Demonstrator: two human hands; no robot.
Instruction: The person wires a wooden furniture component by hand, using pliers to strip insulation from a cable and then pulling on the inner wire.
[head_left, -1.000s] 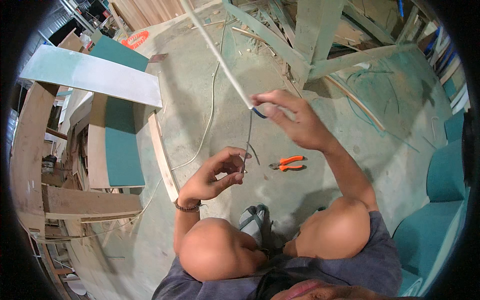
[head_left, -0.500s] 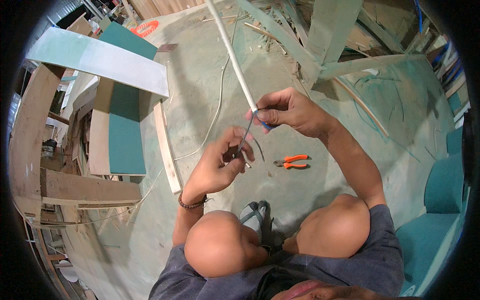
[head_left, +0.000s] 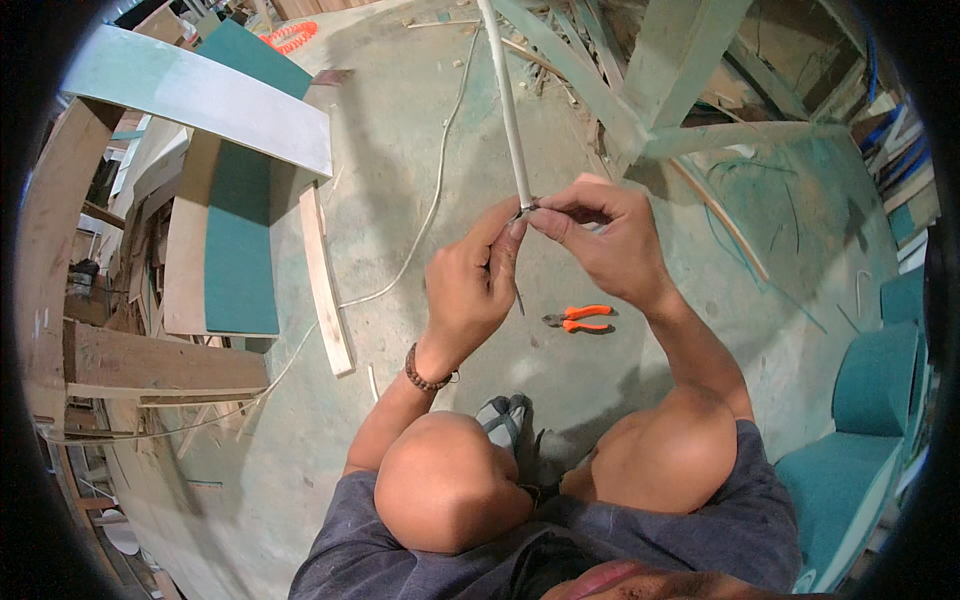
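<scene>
Before me spreads a scuffed grey-green concrete floor point(head_left: 300, 450). From the grey-clad foot in a dark-strapped sandal point(head_left: 497, 424) on it, metal pliers with orange handles point(head_left: 580, 319) lie at one o'clock; a long off-white cable point(head_left: 437, 195) snakes along eleven; a slim pale wooden strip point(head_left: 719, 215) lies farther out, between one and two.

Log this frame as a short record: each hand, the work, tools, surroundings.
Left hand: fingertips pinched at the lower end of the white cable
Right hand: fingertips pinched at the same end
Dark wire: shows below left fingertips
Tool: orange-handled pliers lying on the floor
Left wrist: beaded bracelet
Nearby: pale wooden strip left of the hands
</scene>
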